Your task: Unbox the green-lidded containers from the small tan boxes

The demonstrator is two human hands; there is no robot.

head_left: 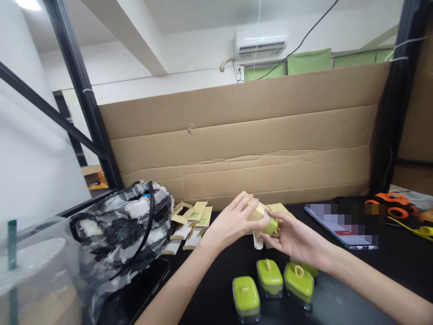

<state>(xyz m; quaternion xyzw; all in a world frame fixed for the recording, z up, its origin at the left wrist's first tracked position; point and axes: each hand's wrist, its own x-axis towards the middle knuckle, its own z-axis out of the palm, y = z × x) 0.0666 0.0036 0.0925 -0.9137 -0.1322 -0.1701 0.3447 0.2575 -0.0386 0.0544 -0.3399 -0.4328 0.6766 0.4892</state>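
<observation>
My left hand (227, 225) is wrapped round a small tan cardboard box (258, 211) above the black table. At the box's right end, my right hand (293, 238) has its fingers closed on a small container with a green lid (271, 225). Part of this container shows at the box opening; fingers cover the rest. Nearer to me stand similar clear-bottomed containers with green lids and small loop handles: one at the left (246, 294), one in the middle (269, 274), and one at the right (299, 280). Another green lid (310, 269) is partly hidden under my right forearm.
Opened small cartons (199, 221) lie left of my hands, beside a fluffy black-and-white bag (130, 225). A plastic-wrapped drink cup (37, 275) stands front left. To the right are a phone (341, 225) and an orange toy truck (392, 204). A cardboard panel (243, 135) rises behind.
</observation>
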